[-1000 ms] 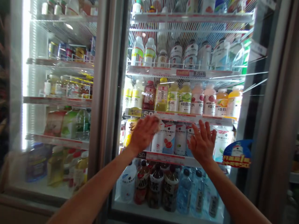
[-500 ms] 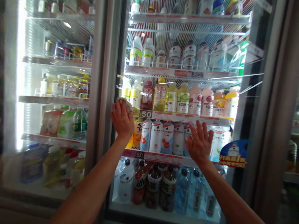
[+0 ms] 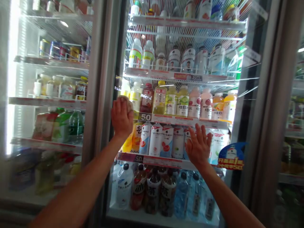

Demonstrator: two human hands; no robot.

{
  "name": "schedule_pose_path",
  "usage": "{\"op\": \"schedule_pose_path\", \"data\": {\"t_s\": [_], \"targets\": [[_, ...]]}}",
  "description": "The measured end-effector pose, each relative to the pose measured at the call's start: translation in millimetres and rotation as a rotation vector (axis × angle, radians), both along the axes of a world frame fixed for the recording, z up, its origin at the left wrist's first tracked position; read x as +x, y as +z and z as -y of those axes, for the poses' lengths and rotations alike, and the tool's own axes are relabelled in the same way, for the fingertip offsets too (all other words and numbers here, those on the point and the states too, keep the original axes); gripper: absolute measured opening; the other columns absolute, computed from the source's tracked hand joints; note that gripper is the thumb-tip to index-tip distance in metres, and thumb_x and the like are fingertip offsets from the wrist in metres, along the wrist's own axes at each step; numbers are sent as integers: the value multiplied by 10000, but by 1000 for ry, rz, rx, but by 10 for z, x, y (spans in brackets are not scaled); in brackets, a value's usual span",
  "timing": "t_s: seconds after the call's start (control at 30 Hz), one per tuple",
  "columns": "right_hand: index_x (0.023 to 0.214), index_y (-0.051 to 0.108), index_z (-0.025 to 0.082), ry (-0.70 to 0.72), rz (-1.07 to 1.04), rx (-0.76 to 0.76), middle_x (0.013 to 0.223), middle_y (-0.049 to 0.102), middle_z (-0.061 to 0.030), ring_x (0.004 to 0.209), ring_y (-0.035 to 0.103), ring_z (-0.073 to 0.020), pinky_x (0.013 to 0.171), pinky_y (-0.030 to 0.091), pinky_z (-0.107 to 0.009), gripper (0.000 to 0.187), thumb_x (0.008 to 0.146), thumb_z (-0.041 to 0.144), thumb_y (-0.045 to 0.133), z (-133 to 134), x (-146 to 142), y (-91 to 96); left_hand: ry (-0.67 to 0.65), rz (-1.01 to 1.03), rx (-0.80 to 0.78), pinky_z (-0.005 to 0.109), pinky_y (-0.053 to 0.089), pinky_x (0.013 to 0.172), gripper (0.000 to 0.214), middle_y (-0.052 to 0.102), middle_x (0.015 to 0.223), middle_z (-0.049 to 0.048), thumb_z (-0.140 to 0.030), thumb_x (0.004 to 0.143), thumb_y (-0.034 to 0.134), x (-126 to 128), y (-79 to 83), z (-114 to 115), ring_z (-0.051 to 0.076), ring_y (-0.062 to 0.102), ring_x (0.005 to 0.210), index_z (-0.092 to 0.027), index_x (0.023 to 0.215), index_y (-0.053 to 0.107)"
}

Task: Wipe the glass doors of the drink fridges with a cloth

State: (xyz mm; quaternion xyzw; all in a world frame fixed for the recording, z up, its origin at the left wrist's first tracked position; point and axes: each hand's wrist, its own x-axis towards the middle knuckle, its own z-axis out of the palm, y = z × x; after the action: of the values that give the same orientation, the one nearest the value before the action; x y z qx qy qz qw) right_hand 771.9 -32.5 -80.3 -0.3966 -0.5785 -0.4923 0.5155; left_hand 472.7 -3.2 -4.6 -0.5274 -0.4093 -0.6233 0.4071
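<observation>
My left hand (image 3: 122,121) presses a crumpled, light beige cloth (image 3: 129,104) against the left side of the fridge's glass door, close to the metal frame (image 3: 104,79). Its fingers lie over the cloth and cover most of it. Farther right, my right hand (image 3: 200,144) is open with its fingers spread, at the glass and holding nothing. Behind the glass between the two hands are a row of white cartons (image 3: 156,141) and, one shelf up, coloured drink bottles such as a red one (image 3: 147,98).
A blue promotional sticker (image 3: 231,155) is to the right of my right hand. Dark tea bottles (image 3: 153,191) and blue water bottles (image 3: 182,196) line the bottom shelf. To the left is another lit fridge section with stocked shelves (image 3: 47,102); a metal frame (image 3: 268,126) borders the right side.
My left hand and the cloth have shifted slightly up along the glass relative to the door. My right hand stays at about the same place on it. The view has turned a little right.
</observation>
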Motion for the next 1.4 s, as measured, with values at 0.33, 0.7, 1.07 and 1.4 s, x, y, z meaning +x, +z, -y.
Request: {"op": "schedule_pose_path", "data": {"t_s": [0.33, 0.7, 1.07, 1.4], "targets": [[1403, 258, 298, 16, 11, -4, 1478, 273, -42, 1372, 205, -229, 1108, 130, -491, 576, 853, 231, 413, 7, 20, 1, -44, -672, -25, 380, 193, 1119, 458, 383, 1416, 36, -301, 886, 368, 586, -173, 116, 186, 236, 1356, -208, 1333, 398], [1413, 229, 299, 18, 11, 19, 1480, 265, -42, 1375, 195, -228, 1112, 127, -491, 587, 861, 236, 421, -10, 15, -11, -54, -371, 1, 443, 186, 1110, 485, 328, 1440, 106, -273, 864, 382, 775, -179, 100, 248, 154, 1377, -139, 1331, 399], [1392, 295, 269, -2, -4, 13, 1465, 300, -62, 1375, 195, -229, 1110, 130, -489, 545, 862, 236, 418, -19, -3, -12, -2, 117, -9, 505, 213, 1078, 553, 283, 1443, 186, -319, 872, 383, 262, 63, -3, 305, 186, 1362, -70, 1362, 324], [1387, 301, 280, 21, 3, 11, 1469, 294, -42, 1378, 188, -215, 1118, 110, -471, 534, 864, 237, 403, -8, 10, -3, -2, -229, -3, 455, 186, 1106, 516, 341, 1431, 112, -311, 887, 385, 372, -629, 95, 239, 186, 1371, -159, 1376, 319]]}}
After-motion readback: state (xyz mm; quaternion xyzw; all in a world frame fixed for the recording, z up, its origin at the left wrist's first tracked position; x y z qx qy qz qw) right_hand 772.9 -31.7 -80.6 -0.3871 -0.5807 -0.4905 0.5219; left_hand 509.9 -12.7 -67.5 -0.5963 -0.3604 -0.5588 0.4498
